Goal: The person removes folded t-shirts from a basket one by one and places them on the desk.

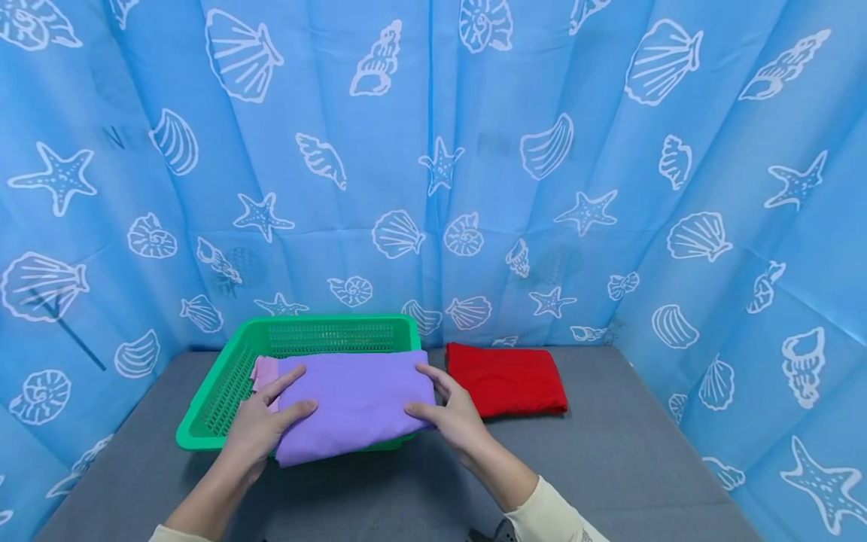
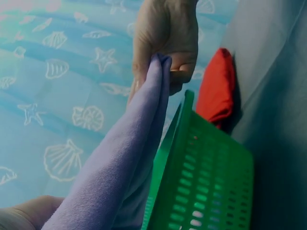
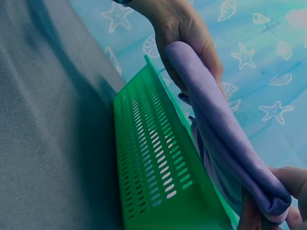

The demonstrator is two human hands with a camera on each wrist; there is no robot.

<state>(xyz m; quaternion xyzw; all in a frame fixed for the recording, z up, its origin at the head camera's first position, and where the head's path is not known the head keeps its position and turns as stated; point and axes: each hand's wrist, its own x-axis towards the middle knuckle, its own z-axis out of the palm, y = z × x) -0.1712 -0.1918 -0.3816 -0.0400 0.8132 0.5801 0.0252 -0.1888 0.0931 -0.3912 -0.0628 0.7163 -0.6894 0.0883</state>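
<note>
A folded purple cloth [image 1: 355, 406] is held between both hands over the front of a green plastic basket [image 1: 196, 403]. My left hand [image 1: 260, 421] grips its left end, thumb on top. At the other end my right hand [image 1: 454, 414] pinches the right edge between thumb and fingers. Both wrist views show the purple cloth [image 3: 225, 124] raised above the rim of the green basket [image 2: 201, 177], its folded layers visible along the edge. Inside the basket, a bit of pink cloth [image 1: 266, 372] shows beside the purple one; the rest of the interior is hidden.
Right of the basket, a folded red cloth [image 1: 504, 380] lies on the grey table surface [image 1: 609, 467]. Blue curtains [image 1: 433, 188] with white shell and starfish prints hang behind and along both sides of the table.
</note>
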